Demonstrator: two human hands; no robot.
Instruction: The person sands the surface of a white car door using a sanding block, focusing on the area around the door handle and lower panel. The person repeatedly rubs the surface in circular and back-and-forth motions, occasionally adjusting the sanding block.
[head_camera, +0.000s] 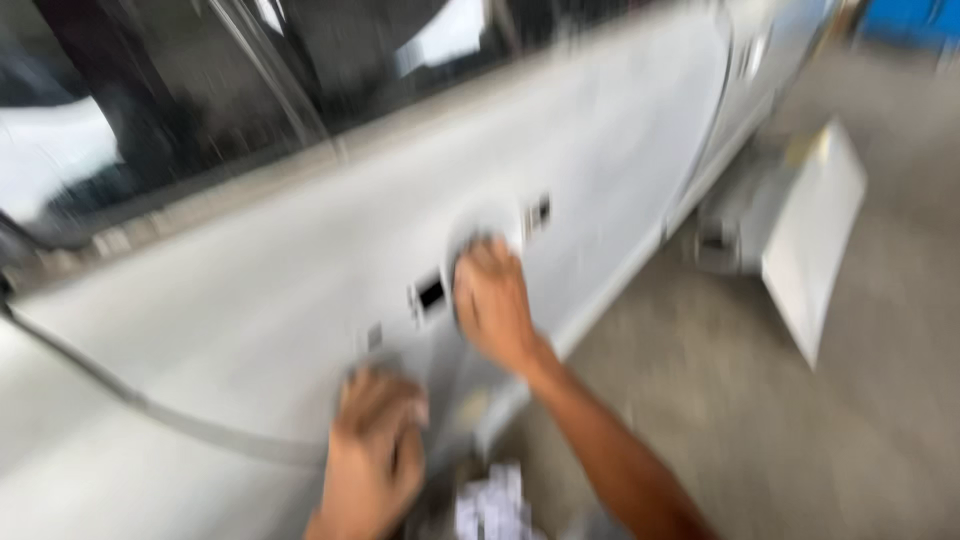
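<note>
While the picture is heavily blurred by motion, it shows a person's two bare hands pressed against the side of a pale grey car door (250, 300), seen from above and at a slant. The right hand (492, 300) rests flat against the door at the round recess (487, 225) where an outside handle would sit; its fingers look curled loosely over something held to the panel, but the blur hides whether it is a pad, a cloth or nothing at all, so the grip cannot be told. The left hand (375, 450) lies lower and nearer the viewer, fingers spread and bent against the panel as if bracing; it seems to hold nothing, though this too is unclear. No handle sits in the recess, and small dark rectangular openings (431, 293) show beside it, one on each side, so the door appears stripped of its fittings. Its surface looks dull and even, without shine, like a panel already rubbed down or primed across most of its width; judging from that, the work on the surface seems well advanced, with the area around the recess being treated now. Dark window glass (200, 90) runs above the panel. Off to the right, on the grey concrete floor (800, 450), a flat white board (815, 235) leans well apart from the hands. A patterned scrap (492, 505) shows below the wrists.
</note>
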